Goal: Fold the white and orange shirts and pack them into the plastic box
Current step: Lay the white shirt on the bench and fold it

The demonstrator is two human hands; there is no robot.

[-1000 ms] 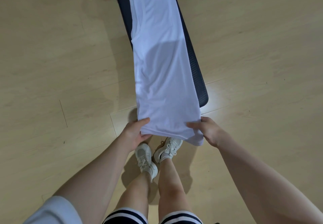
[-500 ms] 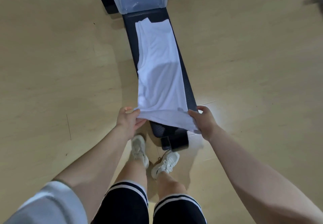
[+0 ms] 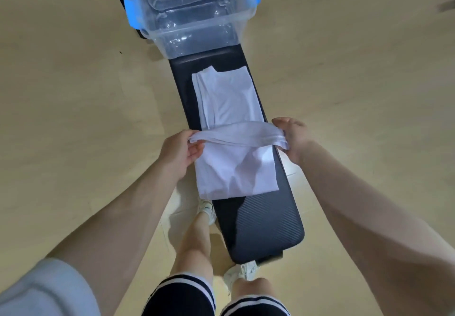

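Your left hand pinches one end of the white shirt's hem, fingers clamped on the cloth. The shirt lies lengthwise on the worktop, its near end lifted in a band between your hands. Your right hand grips the other end, at the worktop's right edge. You're mid-fold: next, I'd say, carry that hem toward the far end, level, and lay it flat. The plastic box waits at the far end, open. No orange shirt in sight.
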